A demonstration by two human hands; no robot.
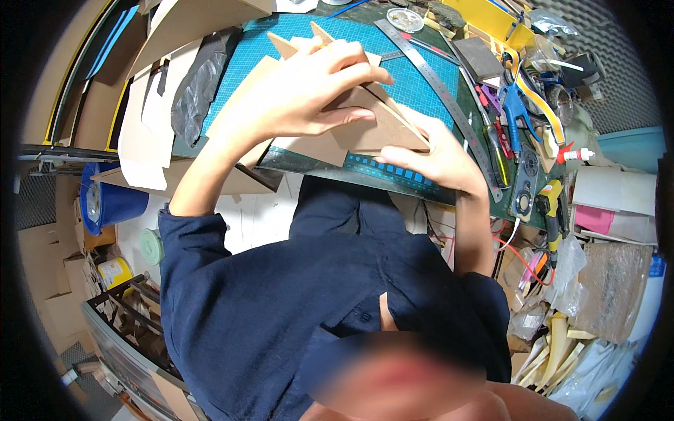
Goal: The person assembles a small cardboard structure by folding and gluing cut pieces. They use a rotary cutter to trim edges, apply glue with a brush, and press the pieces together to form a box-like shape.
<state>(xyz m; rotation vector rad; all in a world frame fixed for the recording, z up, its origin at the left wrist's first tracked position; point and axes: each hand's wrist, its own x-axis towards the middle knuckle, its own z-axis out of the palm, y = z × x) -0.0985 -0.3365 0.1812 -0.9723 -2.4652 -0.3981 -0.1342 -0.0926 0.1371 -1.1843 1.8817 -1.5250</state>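
Both of my hands are on an angular piece of brown board just above the near edge of the workbench. My left hand reaches over it from the left, with fingers and thumb closed around its upper edge. At the right-hand corner, my right hand grips the same piece, its thumb on the near face. Pointed board parts stick up behind my left hand; how they join the held piece is hidden. A teal cutting mat lies underneath.
A steel ruler lies across the mat's right side. Farther right are a blue glue gun, a screwdriver and a yellow-black tool. Crumpled black plastic and board sheets lie left. A blue bin stands below.
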